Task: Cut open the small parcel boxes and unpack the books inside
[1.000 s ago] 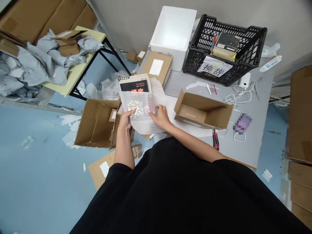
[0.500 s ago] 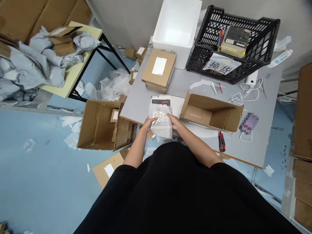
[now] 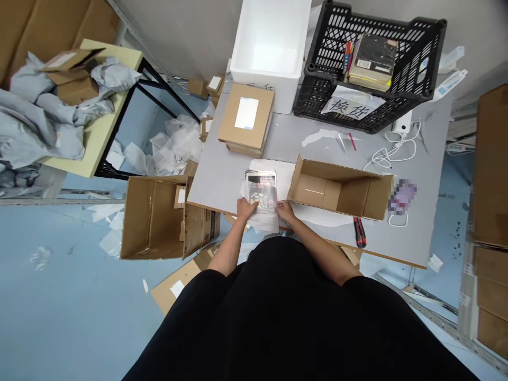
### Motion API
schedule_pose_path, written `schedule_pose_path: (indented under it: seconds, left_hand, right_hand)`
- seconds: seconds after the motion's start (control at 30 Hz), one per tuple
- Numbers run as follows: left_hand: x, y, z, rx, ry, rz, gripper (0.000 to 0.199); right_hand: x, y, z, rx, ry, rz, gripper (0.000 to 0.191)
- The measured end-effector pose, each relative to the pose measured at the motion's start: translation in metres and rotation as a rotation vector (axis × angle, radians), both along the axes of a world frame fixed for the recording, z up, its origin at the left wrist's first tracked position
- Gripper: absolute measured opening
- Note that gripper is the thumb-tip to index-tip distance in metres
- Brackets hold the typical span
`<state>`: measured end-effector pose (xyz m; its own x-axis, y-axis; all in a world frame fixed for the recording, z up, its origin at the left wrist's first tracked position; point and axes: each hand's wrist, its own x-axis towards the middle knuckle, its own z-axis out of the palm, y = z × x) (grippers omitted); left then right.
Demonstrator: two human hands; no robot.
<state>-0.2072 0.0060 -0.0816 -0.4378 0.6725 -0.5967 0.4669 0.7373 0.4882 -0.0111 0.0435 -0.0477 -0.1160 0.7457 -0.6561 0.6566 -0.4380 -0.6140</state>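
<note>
A flat book (image 3: 261,179) with a dark and white cover lies partly inside a translucent plastic sleeve (image 3: 265,214) at the table's front edge. My left hand (image 3: 246,209) grips the sleeve's left side, thumb on top. At the opposite side, my right hand (image 3: 286,211) has its fingers closed on the edge of the sleeve. Just right of that hand stands an open cardboard box (image 3: 337,188) on the table. White paper (image 3: 283,168) shows behind the book.
On the table are a closed carton (image 3: 246,115), a white foam box (image 3: 270,58), a black crate (image 3: 369,69) holding books, and a red-black cutter (image 3: 360,233). An open carton (image 3: 154,217) stands on the floor to the left. Grey parcels (image 3: 27,121) cover a side table.
Both hands have lowered the sleeved book towards the table's front edge. My right hand has shifted from the top of the sleeve to its right edge. The camera view has tilted slightly.
</note>
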Motion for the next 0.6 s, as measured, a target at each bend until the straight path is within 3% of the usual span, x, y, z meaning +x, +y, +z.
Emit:
schedule_pose_path:
  seconds: [0.13,0.2,0.27,0.33,0.43,0.47,0.53,0.6]
  left_hand:
    - [0.017,0.004,0.029,0.171,0.279,-0.177,0.083]
    - [0.031,0.011,0.042,0.292,0.235,-0.256,0.066]
    - [0.049,0.021,0.051,0.402,0.054,-0.286,0.049]
    - [0.069,0.034,0.055,0.466,-0.224,-0.238,0.043]
    - [0.101,0.052,0.055,0.422,-0.612,-0.07,0.045]
    - [0.111,0.057,0.054,0.396,-0.698,-0.007,0.045]
    - [0.128,0.064,0.052,0.363,-0.82,0.107,0.045]
    - [0.143,0.069,0.05,0.357,-0.915,0.202,0.045]
  right_hand:
    - [0.055,-0.021,0.004,-0.061,0.046,-0.268,0.003]
    - [0.097,-0.034,0.009,-0.053,0.021,-0.417,0.003]
    - [0.142,-0.043,0.015,-0.003,-0.028,-0.583,0.006]
    - [0.185,-0.044,0.021,0.073,-0.064,-0.739,0.008]
    - [0.231,-0.029,0.03,0.181,-0.021,-0.89,0.02]
    - [0.241,-0.02,0.032,0.231,0.061,-0.93,0.025]
    - [0.252,-0.001,0.034,0.344,0.431,-1.025,0.03]
    - [0.254,0.015,0.035,0.375,0.741,-1.035,0.031]
